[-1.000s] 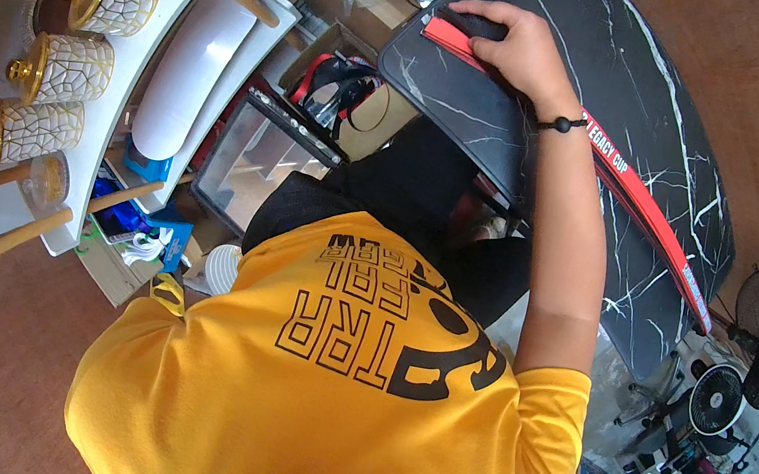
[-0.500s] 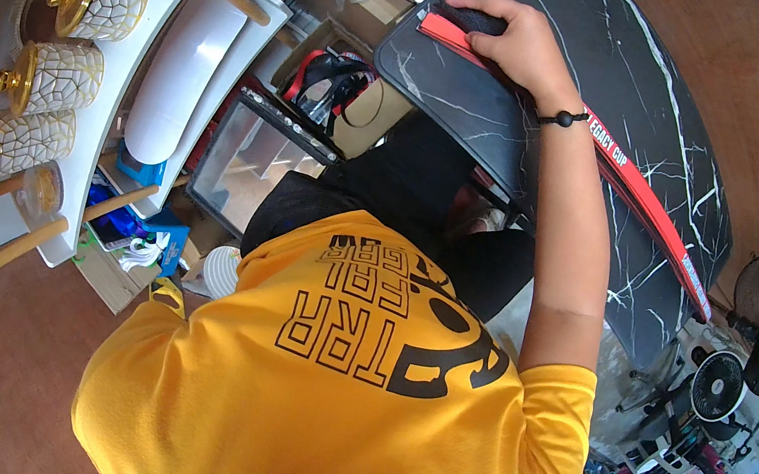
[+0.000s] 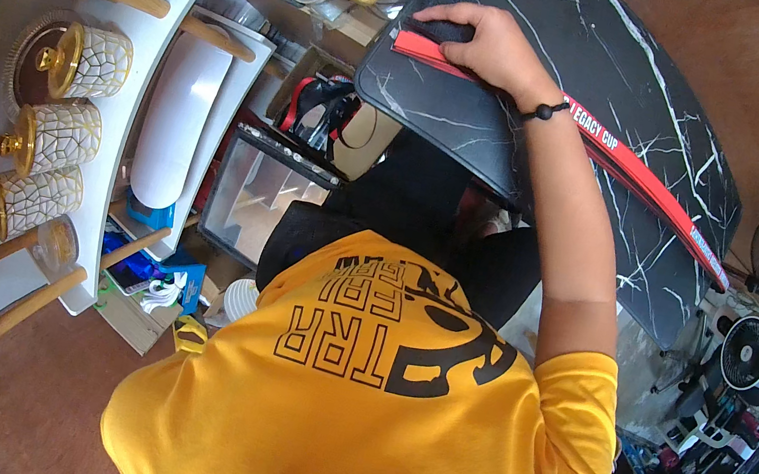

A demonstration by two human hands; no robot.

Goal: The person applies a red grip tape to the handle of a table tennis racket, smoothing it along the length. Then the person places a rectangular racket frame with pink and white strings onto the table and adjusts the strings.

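Atop the black, white-veined tabletop [image 3: 623, 67], my right hand [image 3: 496, 53] has its thumb on the long red ribbon [image 3: 651, 185], forefinger spread away; I advise light, even pressure; left hand unseen, fingers undeterminable.

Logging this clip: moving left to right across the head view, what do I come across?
White-and-gold lidded jars → white roll → clear-sided bin → right hand → black bracelet → red strap's right end → lower black fan.
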